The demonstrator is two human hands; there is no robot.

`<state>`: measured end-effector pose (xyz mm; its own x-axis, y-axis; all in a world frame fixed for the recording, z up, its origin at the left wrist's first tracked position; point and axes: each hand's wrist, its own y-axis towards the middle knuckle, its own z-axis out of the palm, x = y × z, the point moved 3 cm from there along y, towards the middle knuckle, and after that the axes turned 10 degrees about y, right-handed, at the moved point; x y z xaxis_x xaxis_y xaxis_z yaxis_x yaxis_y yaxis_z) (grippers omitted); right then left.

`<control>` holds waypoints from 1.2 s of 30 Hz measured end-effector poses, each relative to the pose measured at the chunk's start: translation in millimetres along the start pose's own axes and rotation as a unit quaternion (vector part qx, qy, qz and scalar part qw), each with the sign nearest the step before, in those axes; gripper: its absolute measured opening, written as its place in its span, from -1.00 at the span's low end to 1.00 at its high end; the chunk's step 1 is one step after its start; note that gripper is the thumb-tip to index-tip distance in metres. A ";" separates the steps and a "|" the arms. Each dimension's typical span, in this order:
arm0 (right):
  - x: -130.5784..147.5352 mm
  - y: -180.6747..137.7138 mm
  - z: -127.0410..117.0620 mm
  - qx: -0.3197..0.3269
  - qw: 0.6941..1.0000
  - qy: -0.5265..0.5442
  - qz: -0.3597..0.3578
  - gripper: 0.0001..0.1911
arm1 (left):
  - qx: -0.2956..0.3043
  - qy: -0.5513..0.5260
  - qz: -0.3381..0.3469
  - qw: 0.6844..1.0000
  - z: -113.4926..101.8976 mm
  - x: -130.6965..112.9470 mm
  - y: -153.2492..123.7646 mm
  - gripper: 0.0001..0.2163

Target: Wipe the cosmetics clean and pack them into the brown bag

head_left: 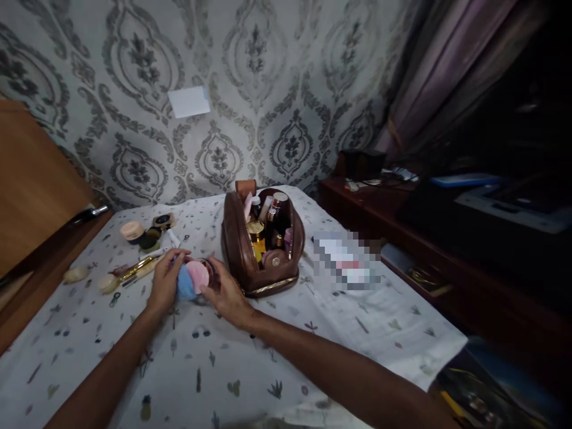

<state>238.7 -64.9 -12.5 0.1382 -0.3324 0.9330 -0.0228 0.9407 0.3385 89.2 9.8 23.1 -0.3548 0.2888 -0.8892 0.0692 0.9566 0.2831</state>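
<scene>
In front of me my left hand [166, 282] curls round a fluffy blue puff [185, 285]. My right hand [229, 298] grips a round pink puff [198, 275], its thumb on the near edge. The two puffs touch each other between my hands. Something dark and rounded shows behind the pink puff by my right fingers; I cannot make out what it is. Just beyond my right hand stands a brown makeup bag [236, 238], unzipped and wide open. Inside it are several bottles and jars, among them a gold-lidded jar [255, 229].
Left of my hands lie a peach-lidded jar [133, 231], a dark compact [164, 220], a gold tube [137, 269] and pale sponges [108, 283] on the patterned cloth [250, 381]. A blurred-out object [346, 259] lies right of the bag. A dark wooden desk [357, 208] borders the right side.
</scene>
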 end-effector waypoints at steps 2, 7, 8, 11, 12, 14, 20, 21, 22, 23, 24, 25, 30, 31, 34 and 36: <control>3.9 -0.3 0.6 0.007 1.000 0.021 -0.012 -0.31 | 0.004 -0.093 -0.073 0.993 1.6 2.0 0.8 -0.61; 13.2 -1.3 -0.9 0.021 1.000 -0.012 -0.019 -0.38 | 0.025 -0.160 -0.151 0.975 5.7 -2.4 -1.2 -0.53; 15.4 -1.8 -1.5 0.025 0.999 -0.029 -0.028 -0.42 | 0.034 -0.153 -0.153 0.976 6.2 -4.3 -2.0 -0.52; 21.2 -5.1 -0.9 0.071 0.992 -0.085 -0.066 -0.54 | 0.071 -0.122 -0.145 0.979 7.8 -10.4 -5.3 -0.51; 22.3 -6.8 0.0 0.092 0.987 -0.109 -0.073 -0.56 | 0.082 -0.111 -0.141 0.980 8.3 -12.1 -6.5 -0.51; 23.3 -10.0 1.6 0.124 0.977 -0.157 -0.075 -0.58 | 0.093 -0.088 -0.134 0.983 9.0 -14.4 -8.6 -0.52; 28.0 -11.2 0.0 0.095 0.976 -0.188 -0.060 -0.61 | 0.054 -0.063 -0.087 0.993 10.3 -18.3 -10.8 -0.56; 28.6 -10.4 -0.8 0.082 0.979 -0.178 -0.052 -0.61 | 0.042 -0.054 -0.069 0.995 10.9 -19.5 -11.5 -0.56; 28.9 -9.7 -1.6 0.069 0.982 -0.168 -0.044 -0.60 | 0.028 -0.038 -0.047 0.998 11.5 -20.7 -12.7 -0.56; 29.1 -9.1 -2.4 0.054 0.985 -0.159 -0.038 -0.59 | 0.016 -0.018 -0.024 0.999 12.5 -21.8 -14.4 -0.56; 29.1 -8.6 -3.1 0.039 0.987 -0.152 -0.033 -0.59 | 0.009 0.004 0.001 1.000 13.9 -22.5 -16.5 -0.55; 29.0 -8.4 -3.6 0.028 0.988 -0.147 -0.029 -0.59 | 0.008 0.025 0.027 0.999 15.5 -22.8 -18.8 -0.54; 28.0 -9.2 -2.9 -0.003 0.990 -0.143 -0.019 -0.65 | 0.033 0.114 0.157 0.980 20.5 -16.7 -26.8 -0.53; 27.9 -9.3 -2.8 -0.015 0.990 -0.140 -0.016 -0.67 | 0.034 0.131 0.175 0.975 20.1 -15.0 -26.9 -0.53; 27.8 -8.9 -3.0 -0.054 0.991 -0.120 -0.002 -0.70 | 0.033 0.166 0.215 0.962 18.6 -12.0 -25.9 -0.52; 28.5 -8.2 -3.1 -0.065 0.992 -0.106 -0.003 -0.69 | 0.030 0.181 0.220 0.958 18.2 -11.7 -25.2 -0.52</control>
<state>245.9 -81.9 10.9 -0.0728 -0.3321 0.9404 0.1066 0.9349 0.3384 108.6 -17.0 19.8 -0.5788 0.6429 -0.5017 0.3363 0.7486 0.5714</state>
